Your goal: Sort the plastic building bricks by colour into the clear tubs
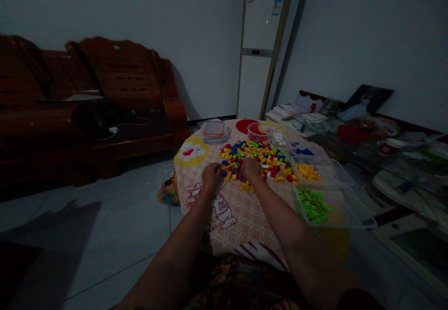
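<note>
A pile of small toy building bricks (269, 151) in yellow, red, blue, green and white lies on the cloth-covered round table (241, 217). My left hand (212, 177) is at the pile's left edge, its fingers curled together; whatever they hold is too small and dark to make out. Over the middle of the pile, my right hand (251, 168) reaches down with bent fingers, and its fingertips are hidden among the bricks. A few yellow bricks (247, 187) lie loose just in front of it.
Along the table's right side stand clear plastic boxes with green bricks (313, 206), yellow bricks (308, 172) and blue bricks (303, 152). White bricks (278, 137) lie near a round tub (258, 133). Stacked lidded containers (214, 131) sit at the back left. A cluttered glass table (371, 161) stands to the right.
</note>
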A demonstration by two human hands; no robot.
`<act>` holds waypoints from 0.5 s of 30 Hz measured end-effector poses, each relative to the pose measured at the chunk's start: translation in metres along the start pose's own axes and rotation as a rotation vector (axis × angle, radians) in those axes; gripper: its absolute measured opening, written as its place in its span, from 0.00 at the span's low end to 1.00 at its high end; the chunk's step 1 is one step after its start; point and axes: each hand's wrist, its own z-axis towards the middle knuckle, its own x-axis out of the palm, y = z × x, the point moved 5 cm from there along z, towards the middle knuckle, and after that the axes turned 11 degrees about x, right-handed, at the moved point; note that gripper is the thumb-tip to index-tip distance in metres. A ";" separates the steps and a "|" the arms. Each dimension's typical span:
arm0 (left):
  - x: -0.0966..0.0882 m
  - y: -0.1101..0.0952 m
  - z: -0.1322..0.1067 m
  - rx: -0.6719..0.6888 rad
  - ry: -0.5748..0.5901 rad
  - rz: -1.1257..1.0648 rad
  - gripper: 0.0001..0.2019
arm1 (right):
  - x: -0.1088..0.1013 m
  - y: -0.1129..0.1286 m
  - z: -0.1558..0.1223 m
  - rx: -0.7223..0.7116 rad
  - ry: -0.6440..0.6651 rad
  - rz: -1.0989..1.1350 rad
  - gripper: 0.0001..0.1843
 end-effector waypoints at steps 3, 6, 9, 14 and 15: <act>0.000 -0.001 0.000 0.005 0.007 -0.003 0.18 | -0.001 -0.011 -0.015 0.018 -0.052 0.029 0.17; 0.000 -0.001 0.000 0.010 0.006 -0.001 0.18 | -0.003 -0.030 -0.035 0.038 -0.119 0.114 0.17; 0.001 0.000 0.000 0.006 0.015 0.002 0.18 | -0.008 -0.061 -0.060 0.061 -0.170 0.237 0.15; 0.000 -0.002 0.000 0.006 0.013 0.010 0.19 | -0.020 -0.146 -0.104 0.184 -0.264 0.332 0.14; 0.000 -0.002 0.000 0.005 0.010 0.013 0.19 | -0.022 -0.168 -0.111 0.252 -0.285 0.296 0.14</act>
